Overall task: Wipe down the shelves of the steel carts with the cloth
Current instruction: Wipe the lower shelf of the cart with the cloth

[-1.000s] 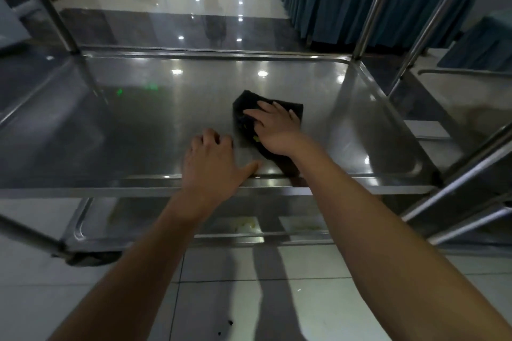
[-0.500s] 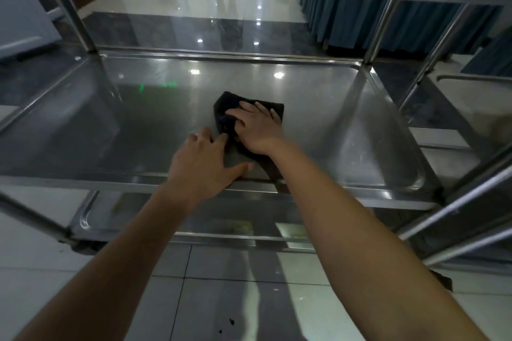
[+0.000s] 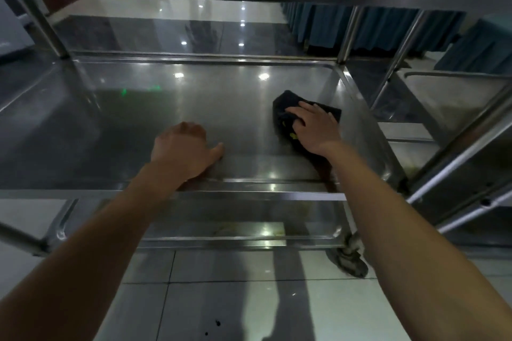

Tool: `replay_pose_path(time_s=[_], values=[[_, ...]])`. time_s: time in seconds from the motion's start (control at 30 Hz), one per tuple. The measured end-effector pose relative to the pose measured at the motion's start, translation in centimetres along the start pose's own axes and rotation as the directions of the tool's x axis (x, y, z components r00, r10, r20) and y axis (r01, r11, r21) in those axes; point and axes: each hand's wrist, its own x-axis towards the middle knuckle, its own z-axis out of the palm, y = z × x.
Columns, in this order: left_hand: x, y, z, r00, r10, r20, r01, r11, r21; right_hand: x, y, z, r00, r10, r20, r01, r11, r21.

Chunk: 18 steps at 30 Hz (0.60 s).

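1. Since half a second earlier, the right hand [image 3: 314, 127] and the black cloth [image 3: 288, 116] had slid from the middle of the shelf [image 3: 166, 119] toward its right edge, and the two hands, which had been almost touching, now lay well apart.
2. The right hand lay flat on the cloth with its fingers [image 3: 297, 113] straight and slightly spread, pressing it against the steel; it gripped nothing.
3. The cloth sat near the right edge of the shelf, about midway between the front and back rims, with part of it trailing under the wrist toward the front edge.
4. The left hand [image 3: 184, 151] rested on the front edge of the shelf, left of centre. Its fingers were curled under, knuckles up, with the thumb stretched out along the steel to the right; whether they held the rim could not be told.
5. A lower shelf [image 3: 249, 230] showed beneath, above a tiled floor [image 3: 221, 299].
6. A second steel cart [image 3: 448, 108] stood just beside the right edge.
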Motion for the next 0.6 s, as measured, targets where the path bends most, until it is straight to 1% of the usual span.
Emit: replay_pose_path(time_s=[0.13, 0.23, 0.3, 0.4, 0.5, 0.6], values=[[-0.4, -0.3, 0.3, 0.999, 0.016, -0.040, -0.017, 0.999, -0.039, -0.9, 5.1, -2.3, 0.991, 0.127, -0.052, -0.127, 0.992, -0.015], [-0.9, -0.1, 0.7, 0.992, 0.038, -0.119, -0.043, 0.998, -0.035, -1.4, 7.0, -3.1, 0.983, 0.161, -0.086, -0.165, 0.985, -0.040], [-1.0, 0.0, 1.1, 0.990, 0.037, -0.134, -0.047, 0.996, -0.073, -1.4, 7.2, -3.1, 0.978, 0.184, -0.099, -0.189, 0.981, -0.046], [-0.9, -0.5, 1.2, 0.993, 0.030, -0.115, -0.045, 0.991, -0.128, -1.1, 6.9, -2.7, 0.970, 0.214, -0.115, -0.219, 0.975, -0.037], [-0.9, -1.1, 1.5, 0.990, 0.055, -0.130, -0.072, 0.990, -0.124, -0.6, 7.0, -2.8, 0.972, 0.211, -0.103, -0.215, 0.976, -0.033], [-1.1, -1.0, 1.8, 0.985, 0.066, -0.161, -0.084, 0.991, -0.107, -0.2, 6.3, -2.6, 0.981, 0.185, -0.058, -0.185, 0.983, -0.002]])
